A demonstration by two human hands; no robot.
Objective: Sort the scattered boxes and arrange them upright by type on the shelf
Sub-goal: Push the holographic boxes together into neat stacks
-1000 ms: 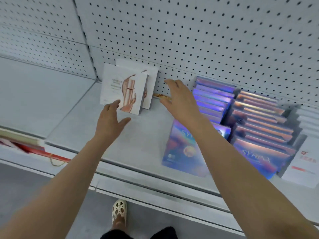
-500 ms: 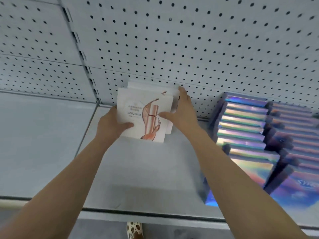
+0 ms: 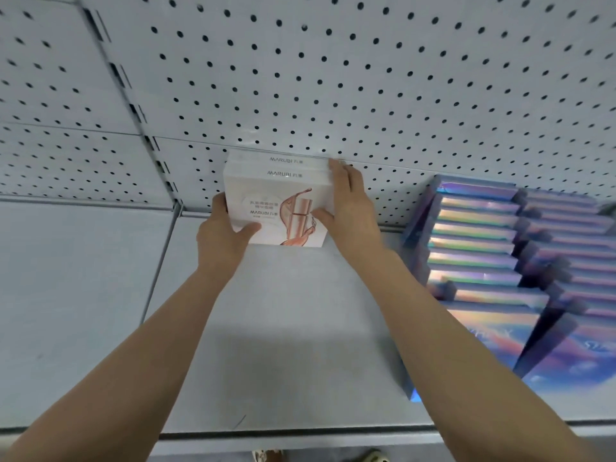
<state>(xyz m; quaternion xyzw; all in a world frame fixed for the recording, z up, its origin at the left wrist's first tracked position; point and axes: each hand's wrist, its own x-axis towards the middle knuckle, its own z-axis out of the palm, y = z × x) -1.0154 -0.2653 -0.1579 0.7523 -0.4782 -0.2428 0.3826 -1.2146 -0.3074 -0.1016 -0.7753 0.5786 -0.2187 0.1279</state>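
— Since a moment ago both hands have closed in on the white boxes (image 3: pixel 278 195) and squared them up; before, the near one sat askew in front of the other.

— Where do they stand now?

— Upright at the far edge of the shelf (image 3: pixel 283 328), back against the pegboard (image 3: pixel 333 78), two of them face to face, tops level.

— And the left hand (image 3: pixel 223 235)?

— It grips the left side of the near box, thumb curled across the lower front, the other fingers hidden behind the edge.

— The right hand (image 3: pixel 350 208)?

— Thumb pinching the front face, fingers pressed together and laid along the right side up to the top corner.

— Anything else on the shelf?

— Rows of iridescent blue boxes (image 3: pixel 476 241) standing upright to the right, well apart from the white pair.
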